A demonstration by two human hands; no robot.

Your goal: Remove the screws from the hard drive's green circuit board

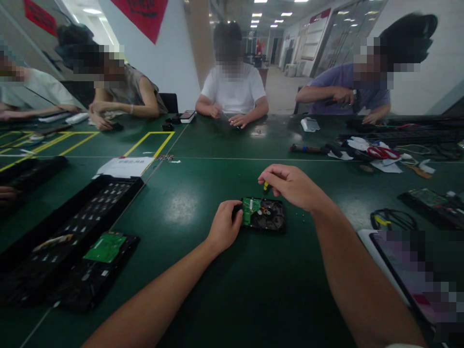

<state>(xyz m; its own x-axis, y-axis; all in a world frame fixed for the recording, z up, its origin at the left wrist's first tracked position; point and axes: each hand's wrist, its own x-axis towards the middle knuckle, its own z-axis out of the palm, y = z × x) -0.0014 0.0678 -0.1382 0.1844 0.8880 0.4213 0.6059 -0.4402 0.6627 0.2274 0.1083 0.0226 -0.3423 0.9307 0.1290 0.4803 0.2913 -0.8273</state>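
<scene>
A hard drive (273, 218) lies flat on the green table, its green circuit board (250, 210) facing up on the left part. My left hand (225, 224) grips the drive's left end between thumb and fingers. Above the drive, my right hand (286, 186) is closed around a small screwdriver (267, 187) with a yellow and black handle. The screwdriver points down, its tip at the board's right edge; whether it sits in a screw is too small to tell. A few tiny screws (303, 215) are scattered just right of the drive.
At left stand a long black tray (125, 186) and another hard drive (105, 247). On the right are a coiled black cable (393, 220), a tablet-like device (369, 241), another drive (431, 200) and a pile of cables (380, 152). Several people sit across the table.
</scene>
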